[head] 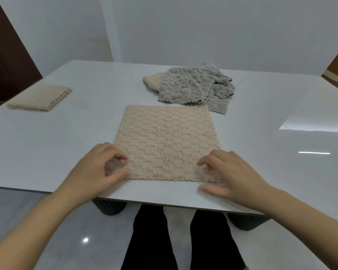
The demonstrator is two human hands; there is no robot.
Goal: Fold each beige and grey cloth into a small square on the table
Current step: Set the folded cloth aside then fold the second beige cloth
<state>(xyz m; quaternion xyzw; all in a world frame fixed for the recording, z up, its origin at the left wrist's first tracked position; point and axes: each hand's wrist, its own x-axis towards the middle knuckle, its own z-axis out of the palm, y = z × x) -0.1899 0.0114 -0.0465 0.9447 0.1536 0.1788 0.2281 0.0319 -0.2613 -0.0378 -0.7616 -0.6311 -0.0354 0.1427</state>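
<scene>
- Folded cloth (39,98), far out to the left of both grips, looks done; judge it finished and leave it.
- Left hand (98,168) sits at the near left corner of the flat cloth (166,141), fingers curled and thumb out, the corner between them (whether it is truly pinched, I cannot tell: the fingertips are blurred).
- The flat cloth lies spread on the table (47,143), its near edge between the two hands.
- Right hand (230,172) mirrors it at the near right corner, fingers bent on the pile, thumb flat on the table.
- To fold well: lift both corners together, carry them to the far edge and line up the scalloped hems before pressing.
- Pile (195,86) of grey and beige cloths lies beyond the right grip, touching the far right corner; keep the fold clear of it.
</scene>
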